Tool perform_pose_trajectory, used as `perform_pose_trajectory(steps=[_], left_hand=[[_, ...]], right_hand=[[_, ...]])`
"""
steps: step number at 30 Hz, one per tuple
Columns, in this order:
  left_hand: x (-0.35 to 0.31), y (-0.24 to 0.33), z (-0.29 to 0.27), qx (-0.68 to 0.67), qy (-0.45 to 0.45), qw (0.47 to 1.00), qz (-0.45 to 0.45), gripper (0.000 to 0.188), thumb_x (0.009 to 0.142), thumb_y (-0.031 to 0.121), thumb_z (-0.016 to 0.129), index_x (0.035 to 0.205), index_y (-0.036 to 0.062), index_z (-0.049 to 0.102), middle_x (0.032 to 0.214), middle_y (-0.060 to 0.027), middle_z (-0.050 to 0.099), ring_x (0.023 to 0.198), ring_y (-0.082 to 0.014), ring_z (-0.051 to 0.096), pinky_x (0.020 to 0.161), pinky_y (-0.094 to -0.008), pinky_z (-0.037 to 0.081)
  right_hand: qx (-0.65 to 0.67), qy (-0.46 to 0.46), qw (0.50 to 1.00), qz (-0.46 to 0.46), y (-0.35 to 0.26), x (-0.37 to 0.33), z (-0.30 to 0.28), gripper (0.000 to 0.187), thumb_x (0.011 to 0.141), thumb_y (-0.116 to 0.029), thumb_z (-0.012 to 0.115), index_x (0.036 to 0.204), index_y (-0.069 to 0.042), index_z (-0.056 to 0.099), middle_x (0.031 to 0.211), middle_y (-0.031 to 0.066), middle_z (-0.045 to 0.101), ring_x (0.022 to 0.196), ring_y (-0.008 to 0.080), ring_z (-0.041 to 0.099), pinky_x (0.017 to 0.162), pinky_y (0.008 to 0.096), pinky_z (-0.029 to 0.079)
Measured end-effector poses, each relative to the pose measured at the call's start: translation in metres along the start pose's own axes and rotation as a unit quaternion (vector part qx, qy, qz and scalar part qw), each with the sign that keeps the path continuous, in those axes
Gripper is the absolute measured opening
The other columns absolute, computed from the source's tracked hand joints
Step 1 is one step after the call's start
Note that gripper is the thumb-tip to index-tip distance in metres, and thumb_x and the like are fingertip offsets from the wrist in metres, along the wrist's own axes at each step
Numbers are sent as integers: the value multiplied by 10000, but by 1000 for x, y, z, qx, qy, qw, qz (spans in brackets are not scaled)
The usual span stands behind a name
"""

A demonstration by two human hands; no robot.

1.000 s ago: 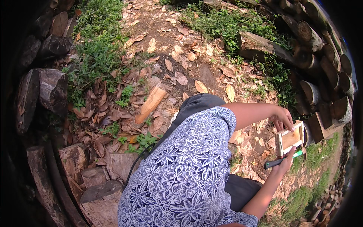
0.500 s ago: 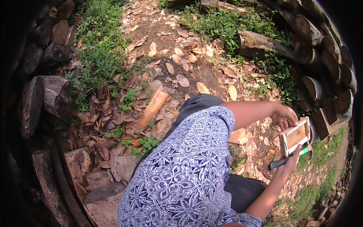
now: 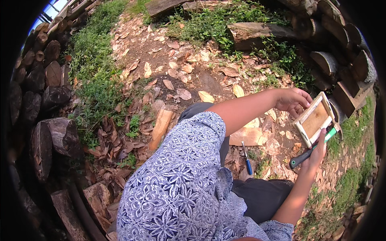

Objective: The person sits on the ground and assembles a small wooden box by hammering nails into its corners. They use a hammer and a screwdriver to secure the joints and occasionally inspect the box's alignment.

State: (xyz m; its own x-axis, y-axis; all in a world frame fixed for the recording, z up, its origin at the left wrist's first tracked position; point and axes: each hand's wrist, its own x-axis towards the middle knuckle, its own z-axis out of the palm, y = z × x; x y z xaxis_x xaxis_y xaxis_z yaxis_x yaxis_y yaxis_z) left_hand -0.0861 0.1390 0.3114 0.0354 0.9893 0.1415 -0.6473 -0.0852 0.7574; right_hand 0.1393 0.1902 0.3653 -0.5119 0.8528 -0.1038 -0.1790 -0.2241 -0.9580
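A small shallow wooden frame (image 3: 317, 119) with pale raised edges and a brown panel inside is held tilted at the right. My right hand (image 3: 315, 154) grips it from below, the thumb pressed on its near edge. That same hand also holds a hammer (image 3: 299, 158) with a black and green handle; its metal head shows just past the frame. Close to the frame's upper left edge is my left hand (image 3: 292, 102), fingers loosely bent and apart. Whether a fingertip touches the frame is hard to tell. A blue-handled screwdriver (image 3: 248, 162) lies on the ground by my legs.
Split logs (image 3: 64, 136) are stacked along the left, and another log pile (image 3: 325, 62) curves round the right. A light wood piece (image 3: 161, 127) and a flat brown piece (image 3: 247, 136) lie among dry leaves. Green weeds (image 3: 98, 76) grow beside the leafy path.
My left hand has drawn back from the frame's inner edge. The frame has tilted in my right hand. The view has shifted, and the screwdriver has come into sight.
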Motion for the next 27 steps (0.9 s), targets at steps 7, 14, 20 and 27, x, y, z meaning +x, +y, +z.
perform_pose_trajectory(steps=[7,14,20,27], left_hand=[[-22,11,33,161,104,981,24,562,1067,443,471,1456,38,442,1340,-131,621,1123,-185,687,909,-329,595],[-30,-2,76,125,151,980,41,566,1065,412,503,1465,25,399,1390,-162,572,1258,-259,613,1034,-429,546],[-33,5,85,183,245,949,78,439,1014,186,605,1386,16,444,1298,-149,604,1149,-241,669,953,-414,605],[-57,22,76,180,317,922,132,471,1014,203,586,1415,33,405,1304,-157,595,1191,-289,657,979,-466,594]], right_hand=[[-3,-21,998,-54,2,19,-8,376,923,-334,791,946,-111,489,698,-61,486,528,18,422,471,195,349],[-46,-19,997,-64,-2,15,-8,545,867,-430,821,1075,-22,528,803,-5,541,593,53,514,479,212,443],[-138,-71,987,-51,-10,16,-15,422,916,-403,769,1023,-52,560,781,-20,527,595,55,521,472,241,462],[-157,-136,974,-90,-7,12,-14,357,1047,-350,580,1197,-26,582,1030,58,713,646,93,654,564,239,494]])
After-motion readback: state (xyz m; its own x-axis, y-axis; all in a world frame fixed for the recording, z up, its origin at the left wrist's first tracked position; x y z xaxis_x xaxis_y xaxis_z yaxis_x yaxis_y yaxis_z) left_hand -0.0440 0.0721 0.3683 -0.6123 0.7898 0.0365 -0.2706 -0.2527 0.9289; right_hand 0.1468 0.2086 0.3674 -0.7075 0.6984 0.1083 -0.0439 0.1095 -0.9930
